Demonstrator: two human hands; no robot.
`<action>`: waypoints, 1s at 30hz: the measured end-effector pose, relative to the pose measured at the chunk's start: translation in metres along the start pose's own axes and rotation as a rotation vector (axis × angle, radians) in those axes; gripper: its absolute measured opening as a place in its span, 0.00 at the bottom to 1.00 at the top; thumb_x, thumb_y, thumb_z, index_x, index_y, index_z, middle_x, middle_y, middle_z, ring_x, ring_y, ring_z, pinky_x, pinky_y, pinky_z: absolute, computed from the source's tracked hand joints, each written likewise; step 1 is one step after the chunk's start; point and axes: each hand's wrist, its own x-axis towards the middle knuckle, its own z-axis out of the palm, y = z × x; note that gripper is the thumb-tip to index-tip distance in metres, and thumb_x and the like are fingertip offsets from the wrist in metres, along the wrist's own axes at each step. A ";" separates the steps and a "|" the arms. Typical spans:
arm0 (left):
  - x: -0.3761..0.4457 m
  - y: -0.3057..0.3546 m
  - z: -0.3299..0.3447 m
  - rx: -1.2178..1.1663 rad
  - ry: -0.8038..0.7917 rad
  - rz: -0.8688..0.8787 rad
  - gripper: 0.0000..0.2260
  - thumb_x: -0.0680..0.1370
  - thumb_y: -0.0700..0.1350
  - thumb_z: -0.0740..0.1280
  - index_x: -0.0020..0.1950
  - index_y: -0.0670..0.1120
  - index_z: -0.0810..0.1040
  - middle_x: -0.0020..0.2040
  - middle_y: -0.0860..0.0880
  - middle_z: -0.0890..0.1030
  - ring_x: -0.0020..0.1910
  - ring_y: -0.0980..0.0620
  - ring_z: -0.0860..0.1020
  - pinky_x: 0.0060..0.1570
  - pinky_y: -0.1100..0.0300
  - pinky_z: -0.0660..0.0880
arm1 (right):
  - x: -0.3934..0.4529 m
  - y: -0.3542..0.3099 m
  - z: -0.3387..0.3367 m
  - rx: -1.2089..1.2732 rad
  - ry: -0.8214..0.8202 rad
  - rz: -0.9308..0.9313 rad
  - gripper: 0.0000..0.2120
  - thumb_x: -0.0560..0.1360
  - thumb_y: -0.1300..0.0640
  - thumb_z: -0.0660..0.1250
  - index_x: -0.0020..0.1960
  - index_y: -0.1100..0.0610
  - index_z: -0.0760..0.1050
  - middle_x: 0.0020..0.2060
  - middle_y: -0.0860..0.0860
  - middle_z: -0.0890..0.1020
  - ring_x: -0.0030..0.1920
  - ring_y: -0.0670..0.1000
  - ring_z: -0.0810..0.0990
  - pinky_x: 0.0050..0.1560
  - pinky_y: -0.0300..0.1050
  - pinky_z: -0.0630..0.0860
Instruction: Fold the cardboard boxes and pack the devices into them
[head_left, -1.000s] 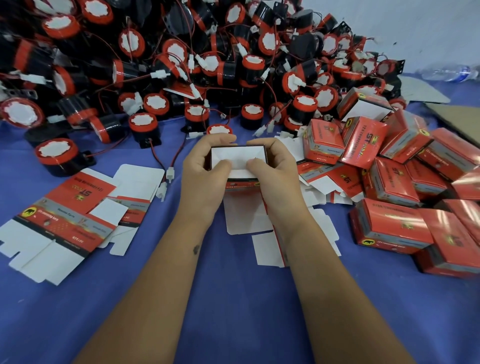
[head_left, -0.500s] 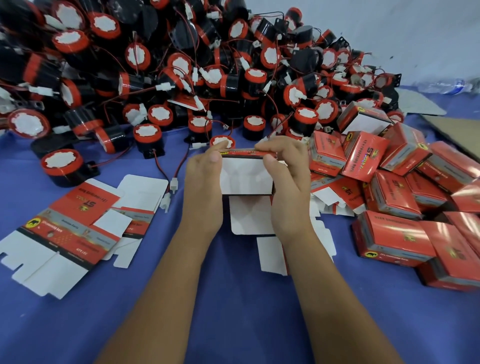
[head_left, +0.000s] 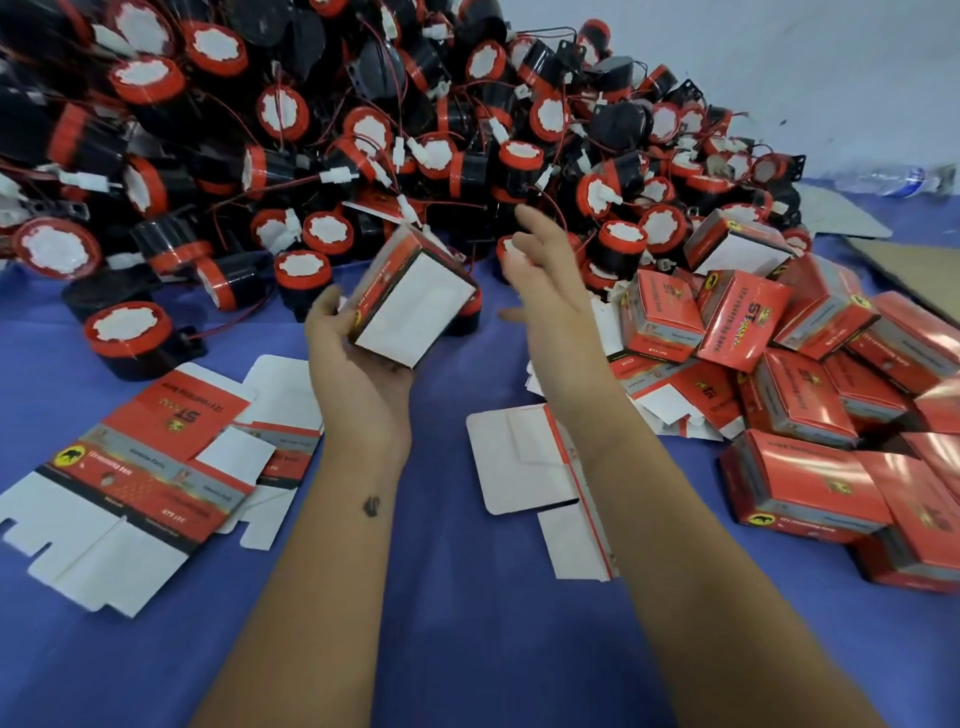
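My left hand (head_left: 358, 374) holds a folded red box (head_left: 410, 301) from below, palm up, its white bottom panel turned toward me. My right hand (head_left: 545, 280) is off the box, fingers spread and relaxed, stretched toward the heap of black and red round devices (head_left: 363, 140) with white labels and thin wires. The nearest devices lie just beyond its fingertips. Flat unfolded box blanks (head_left: 140, 467) lie at the left and another blank (head_left: 524, 457) lies under my right forearm.
Everything sits on a blue cloth (head_left: 467, 649). A pile of folded red boxes (head_left: 810, 395) fills the right side. A sheet of brown cardboard (head_left: 914, 270) and a clear plastic bottle (head_left: 904, 179) lie at the far right by the white wall.
Both hands held the box before, pressing its flaps shut. Now only the left hand carries it, tilted, and the right hand has let go and moved toward the device heap.
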 end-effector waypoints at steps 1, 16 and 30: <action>0.000 -0.002 -0.001 -0.023 0.014 0.001 0.19 0.80 0.42 0.59 0.70 0.40 0.68 0.53 0.44 0.79 0.51 0.47 0.79 0.46 0.55 0.77 | 0.010 0.006 0.003 -0.114 0.004 0.018 0.23 0.82 0.55 0.62 0.75 0.48 0.63 0.72 0.49 0.67 0.72 0.48 0.67 0.72 0.49 0.64; 0.007 -0.010 -0.006 -0.022 0.181 0.072 0.26 0.78 0.38 0.68 0.74 0.45 0.62 0.65 0.45 0.78 0.63 0.45 0.79 0.52 0.49 0.82 | 0.023 0.031 0.020 -0.311 0.086 0.092 0.21 0.69 0.55 0.76 0.56 0.50 0.69 0.44 0.39 0.76 0.44 0.38 0.77 0.40 0.31 0.72; -0.012 -0.031 -0.005 1.032 -0.275 0.303 0.26 0.71 0.39 0.77 0.61 0.59 0.71 0.53 0.61 0.80 0.49 0.70 0.78 0.43 0.74 0.74 | -0.022 0.037 0.003 -0.359 0.496 -0.446 0.24 0.71 0.57 0.75 0.65 0.56 0.73 0.60 0.54 0.70 0.61 0.42 0.68 0.59 0.25 0.66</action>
